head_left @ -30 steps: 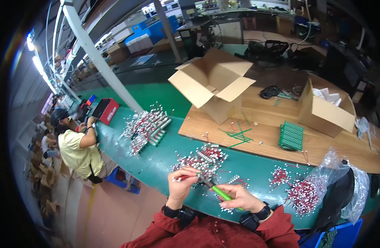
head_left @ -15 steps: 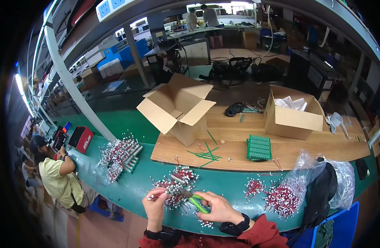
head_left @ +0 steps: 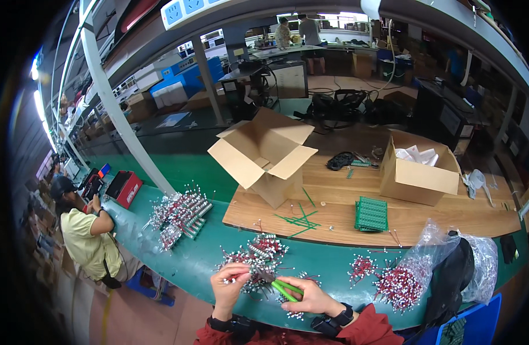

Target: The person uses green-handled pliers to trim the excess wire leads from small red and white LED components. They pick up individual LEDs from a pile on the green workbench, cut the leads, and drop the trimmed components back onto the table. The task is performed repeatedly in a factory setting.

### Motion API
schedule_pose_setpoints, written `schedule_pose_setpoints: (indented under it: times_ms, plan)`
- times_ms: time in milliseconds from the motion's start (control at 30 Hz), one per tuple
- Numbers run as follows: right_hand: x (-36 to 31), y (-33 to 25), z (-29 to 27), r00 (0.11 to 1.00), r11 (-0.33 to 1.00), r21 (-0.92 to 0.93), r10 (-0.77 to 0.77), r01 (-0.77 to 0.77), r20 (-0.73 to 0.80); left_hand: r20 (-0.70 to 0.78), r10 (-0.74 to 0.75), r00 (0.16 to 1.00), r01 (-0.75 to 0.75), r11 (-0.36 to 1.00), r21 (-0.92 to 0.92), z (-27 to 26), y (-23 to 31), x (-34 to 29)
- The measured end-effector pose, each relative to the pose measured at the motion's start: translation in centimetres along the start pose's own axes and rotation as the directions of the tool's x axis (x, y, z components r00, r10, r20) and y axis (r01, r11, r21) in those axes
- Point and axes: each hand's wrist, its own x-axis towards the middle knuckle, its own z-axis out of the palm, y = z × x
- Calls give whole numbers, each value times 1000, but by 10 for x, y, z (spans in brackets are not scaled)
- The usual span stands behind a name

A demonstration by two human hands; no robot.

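My right hand [head_left: 311, 300] is wrapped round green-handled pliers [head_left: 284, 291], possibly cutters. Their dark jaws point left, toward a pile of wired strips [head_left: 259, 253] with red leads and white ends. Left of the jaws, my left hand [head_left: 229, 290] is closed in a pinch, with red wire and white ends showing at its fingertips. Exactly which piece it pinches is hidden among the pile. Under and beside the pliers lie more red leads with white ends [head_left: 296, 314].
A larger stack of wired strips [head_left: 181, 215] lies to the left. Red leads [head_left: 398, 287] spill from a clear bag on the right. Beyond are a wooden board [head_left: 333, 213], green boards [head_left: 371, 214], an open carton [head_left: 264, 172] and another carton [head_left: 420, 178]. A seated co-worker [head_left: 86, 236] is far left.
The view has shifted, so the whole scene sits slightly right and lower. Both hands stay close together at the pile; the pliers remain in my right hand, their handles looking closer together.
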Motion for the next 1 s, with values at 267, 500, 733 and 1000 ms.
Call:
schedule_pose_setpoints:
  times_ms: [267,500,733,1000]
  plan:
    - [-2,-6,-1,999,998,-65,-6,8,36,72,40,997,-43,998,46,2,12,3]
    - [-2,-8,1,999,996,-78,34,-32,27,117,24,993,-33,996,82,-4,15,7]
    - [-1,-18,5,991,990,51,131,-130,-17,105,-80,991,80,997,5,-1,4,7]
    - [4,-19,1,989,988,-57,146,-144,16,153,6,988,15,991,-133,-4,-10,3]
